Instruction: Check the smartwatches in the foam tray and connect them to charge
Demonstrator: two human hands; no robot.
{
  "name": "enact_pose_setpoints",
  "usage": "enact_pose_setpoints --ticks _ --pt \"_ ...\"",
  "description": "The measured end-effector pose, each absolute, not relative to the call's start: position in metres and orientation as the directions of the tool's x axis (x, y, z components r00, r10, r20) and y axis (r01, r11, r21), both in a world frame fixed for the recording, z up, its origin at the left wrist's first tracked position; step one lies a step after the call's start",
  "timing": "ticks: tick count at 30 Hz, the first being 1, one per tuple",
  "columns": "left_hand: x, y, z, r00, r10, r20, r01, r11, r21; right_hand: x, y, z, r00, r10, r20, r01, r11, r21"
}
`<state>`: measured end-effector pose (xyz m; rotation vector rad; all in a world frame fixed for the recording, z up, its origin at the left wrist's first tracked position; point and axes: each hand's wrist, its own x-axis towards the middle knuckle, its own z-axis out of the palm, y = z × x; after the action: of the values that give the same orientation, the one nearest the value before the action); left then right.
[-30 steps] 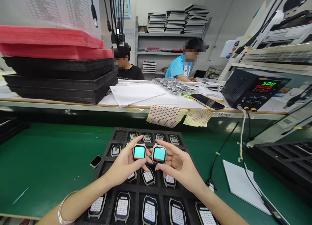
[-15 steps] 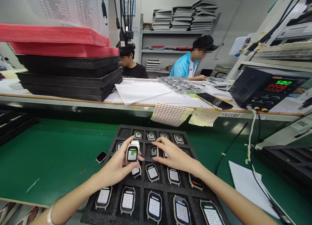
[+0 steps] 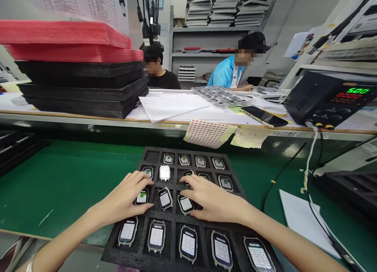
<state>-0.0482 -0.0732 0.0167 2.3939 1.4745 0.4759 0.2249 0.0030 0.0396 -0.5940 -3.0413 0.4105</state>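
Note:
My left hand (image 3: 125,197) is at the tray's left column, thumb and fingers closed around a smartwatch (image 3: 141,197) with a green patch on its lit screen. My right hand (image 3: 212,201) has its thumb and fingers about a tilted smartwatch (image 3: 185,204) in the middle of the same row. Its upper fingertip lies against another watch (image 3: 187,177) in the row behind. Both hands are over a black foam tray (image 3: 118,256) whose pockets hold several lit watches. One white-backed watch (image 3: 165,173) lies face down between the hands. Some pockets are partly hidden by the right hand.
A shelf edge runs behind the tray, with stacked black foam trays (image 3: 82,95), papers (image 3: 173,107), a phone (image 3: 265,116) and a power supply (image 3: 332,99). Cables (image 3: 309,173) hang at right over a white sheet (image 3: 299,209). Two people sit beyond.
My left hand has brought the green-patched watch down and left into the left column. My right hand has moved nearer, from the second-row watch to the tilted one. The camera view has shifted slightly.

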Motion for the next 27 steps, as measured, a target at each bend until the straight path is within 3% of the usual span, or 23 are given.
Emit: enact_pose_setpoints --ticks 4,8,12,15,18,21,24,27 --pt "-0.011 -0.066 0.019 0.476 0.87 0.127 0.848 -0.493 0.194 0.217 0.009 0.038 -0.938 0.337 -0.086 0.347 0.925 -0.155" --pt "0.02 -0.061 0.021 0.461 0.887 0.037 0.887 -0.461 -0.02 0.223 0.012 0.04 -0.928 0.364 -0.078 0.371 0.888 -0.272" --pt "0.027 -0.058 0.022 0.428 0.904 -0.014 0.903 -0.428 -0.016 0.238 0.02 0.039 -0.87 0.493 0.014 0.424 0.763 -0.488" --pt "0.024 -0.056 0.02 0.438 0.899 -0.008 0.899 -0.438 0.013 0.242 0.024 0.036 -0.771 0.633 0.075 0.502 0.675 -0.541" --pt "0.018 -0.057 0.015 0.438 0.899 0.013 0.894 -0.437 0.102 0.238 0.019 0.034 -0.719 0.694 0.037 0.569 0.618 -0.542" --pt "0.008 -0.061 0.008 0.401 0.914 0.062 0.85 -0.397 0.346 0.234 0.011 0.036 -0.741 0.672 -0.01 0.563 0.613 -0.555" --pt "-0.004 -0.066 0.004 0.379 0.916 0.133 0.685 -0.374 0.625 0.23 0.014 0.04 -0.733 0.68 -0.03 0.576 0.597 -0.558" --pt "-0.01 -0.068 0.008 0.35 0.909 0.229 0.475 -0.382 0.793 0.218 0.027 0.044 -0.763 0.643 0.075 0.51 0.669 -0.541"
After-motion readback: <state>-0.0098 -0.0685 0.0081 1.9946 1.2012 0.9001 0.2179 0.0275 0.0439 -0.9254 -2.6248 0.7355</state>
